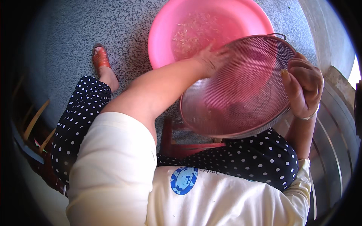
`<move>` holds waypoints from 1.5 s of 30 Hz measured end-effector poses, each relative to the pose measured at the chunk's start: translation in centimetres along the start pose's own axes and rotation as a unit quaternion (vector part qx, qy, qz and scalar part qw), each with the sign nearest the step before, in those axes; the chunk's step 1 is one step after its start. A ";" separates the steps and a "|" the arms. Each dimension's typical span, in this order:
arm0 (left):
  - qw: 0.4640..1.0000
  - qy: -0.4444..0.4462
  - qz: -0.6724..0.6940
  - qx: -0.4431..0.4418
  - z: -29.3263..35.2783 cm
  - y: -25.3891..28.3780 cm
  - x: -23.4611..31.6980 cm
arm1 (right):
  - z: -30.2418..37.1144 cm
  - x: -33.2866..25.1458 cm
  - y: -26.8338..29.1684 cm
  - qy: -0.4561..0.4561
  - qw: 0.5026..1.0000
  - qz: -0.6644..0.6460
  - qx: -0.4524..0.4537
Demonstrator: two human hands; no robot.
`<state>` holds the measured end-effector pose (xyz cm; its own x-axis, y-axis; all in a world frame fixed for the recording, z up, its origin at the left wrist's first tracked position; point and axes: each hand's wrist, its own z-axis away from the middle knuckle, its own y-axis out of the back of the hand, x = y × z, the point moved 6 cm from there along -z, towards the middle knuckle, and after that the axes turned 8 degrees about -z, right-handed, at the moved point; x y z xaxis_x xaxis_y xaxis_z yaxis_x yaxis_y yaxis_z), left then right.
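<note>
A large round wire-mesh sieve (241, 90) is tilted above my lap, with a wire loop on its far rim. My right hand (307, 84) grips its right rim, the thumb on the inner side and the other fingers curled over the edge. Stretched across from the left, my left hand (214, 60) is at the sieve's upper left rim, its fingers extended and slightly blurred; whether they touch the mesh is hard to tell. Beyond the sieve stands a pink plastic basin (160, 39), partly covered by it. Small pale pieces (196, 32) lie in what looks like water inside the basin.
The floor (124, 22) is speckled grey. A reddish wooden stool or frame (177, 148) shows under the sieve. My left foot wears an orange-brown sandal (100, 58). To the right are grey metal panels (332, 132) beside a pale wall, and wooden pieces (36, 120) stand at far left.
</note>
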<state>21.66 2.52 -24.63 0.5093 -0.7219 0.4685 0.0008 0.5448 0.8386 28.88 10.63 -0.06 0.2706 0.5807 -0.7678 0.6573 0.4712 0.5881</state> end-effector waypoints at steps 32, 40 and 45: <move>0.986 0.159 -0.020 0.047 -0.3 1.7 -2.2 | 1.0 -0.4 1.9 -0.025 0.999 0.007 0.023; 0.942 0.308 0.007 0.133 1.1 3.5 -3.5 | 2.5 -0.5 2.3 -0.052 0.996 0.005 0.065; 0.989 0.134 -0.034 0.049 -0.5 2.2 -1.6 | 2.5 -0.6 2.5 -0.036 0.996 -0.014 0.081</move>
<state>21.31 5.04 -23.69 0.7206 -0.6096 0.3304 -0.0333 0.4455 0.8946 32.12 9.79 1.19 0.2959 0.5173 -0.8030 0.7688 0.3699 0.5216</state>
